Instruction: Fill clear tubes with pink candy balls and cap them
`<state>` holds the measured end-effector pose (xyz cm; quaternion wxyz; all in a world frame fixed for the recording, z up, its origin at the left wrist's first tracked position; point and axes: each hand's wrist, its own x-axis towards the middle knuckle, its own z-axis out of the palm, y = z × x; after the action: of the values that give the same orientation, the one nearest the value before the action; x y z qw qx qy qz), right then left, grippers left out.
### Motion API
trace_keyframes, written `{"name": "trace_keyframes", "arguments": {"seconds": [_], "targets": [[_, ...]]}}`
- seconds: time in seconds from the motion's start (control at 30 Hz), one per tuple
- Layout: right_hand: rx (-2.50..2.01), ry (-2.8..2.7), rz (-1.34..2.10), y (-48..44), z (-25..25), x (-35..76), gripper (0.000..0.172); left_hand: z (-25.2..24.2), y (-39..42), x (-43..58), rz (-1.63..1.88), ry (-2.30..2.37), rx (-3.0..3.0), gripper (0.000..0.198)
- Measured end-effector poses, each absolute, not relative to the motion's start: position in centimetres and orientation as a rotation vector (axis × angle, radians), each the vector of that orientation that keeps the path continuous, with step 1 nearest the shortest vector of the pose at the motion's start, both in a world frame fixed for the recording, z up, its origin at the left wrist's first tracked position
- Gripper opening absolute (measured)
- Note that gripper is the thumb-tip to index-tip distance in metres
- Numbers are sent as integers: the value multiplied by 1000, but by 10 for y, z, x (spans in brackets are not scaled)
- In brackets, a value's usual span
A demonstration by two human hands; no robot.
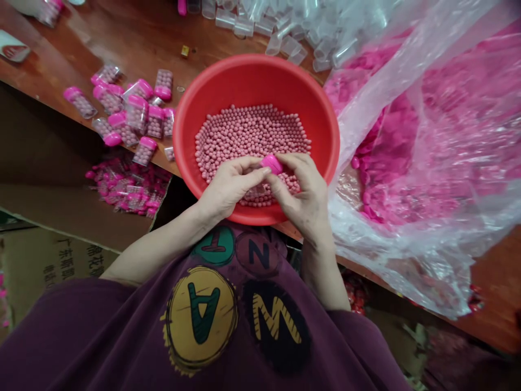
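Note:
Above the red bowl, a small bright pink cap sits between the fingertips of both hands. My left hand is closed, its thumb and forefinger pinching the cap from the left. From the other side my right hand grips it with curled fingers and thumb. Something clear shows faintly below the fingers; whether it is a small bottle joined to the cap I cannot tell. Under the hands, many small round pink beads lie in the bowl.
Left of the bowl lie small clear bottles of beads with pink caps. More filled bottles are in a cardboard box below the table edge. Empty clear tubes are heaped behind. A plastic bag of pink pieces lies at right.

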<state>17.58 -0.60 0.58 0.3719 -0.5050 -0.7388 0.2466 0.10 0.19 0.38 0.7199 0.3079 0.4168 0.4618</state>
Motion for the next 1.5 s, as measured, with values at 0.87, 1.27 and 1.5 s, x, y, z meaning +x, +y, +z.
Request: {"name": "trace_keyframes", "arguments": {"seconds": [0.87, 1.27, 1.5], "targets": [[-1392, -2088, 195, -18, -14, 161, 64, 8, 3, 1, 899, 832, 450, 15], [-1373, -2132, 280, -16, -12, 161, 62, 15, 0, 1, 863, 874, 552, 12], [-1365, -2145, 632, 24, 2, 200, 55, 43, -12, -86, 1132, 1213, 962, 32]]}}
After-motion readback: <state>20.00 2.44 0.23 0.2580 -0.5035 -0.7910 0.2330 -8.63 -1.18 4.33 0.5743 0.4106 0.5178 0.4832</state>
